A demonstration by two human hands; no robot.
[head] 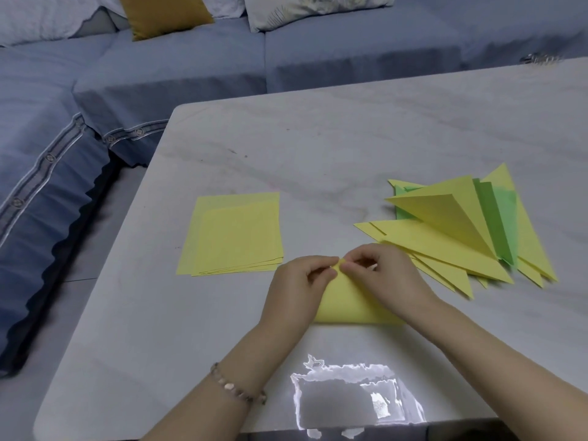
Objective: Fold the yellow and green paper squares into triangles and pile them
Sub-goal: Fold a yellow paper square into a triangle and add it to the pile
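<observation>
Down by the near edge of the table (pixel 318 138), about midway along: a yellow sheet (pixel 346 305), doubled over, with the soft rounded fold toward the near edge and the far corners brought together. Pinching that meeting point from both sides: left hand (pixel 299 281) with thumb and forefinger closed on the paper and remaining fingers curled; right hand (pixel 385 275) mirroring it, tips nipped onto the same corner, knuckles up. Almost fingertip to fingertip. Wrists low, forearms angling in from the near edge, a beaded bracelet (pixel 237 388) on the left wrist. Toward the left edge, just beside the left hand: a stack of yellow squares (pixel 235 233), lying flat, edges slightly fanned. Toward the right edge: a pile of triangles (pixel 445 243), mostly yellow, fanned and overlapping, with green triangles (pixel 496 218) sandwiched among them and the top yellow flap lifted open; nearest tips tucked in behind the right hand. Beyond the far and left edges: a blue-grey sofa (pixel 191 74), with a mustard cushion (pixel 162 14) against its back.
</observation>
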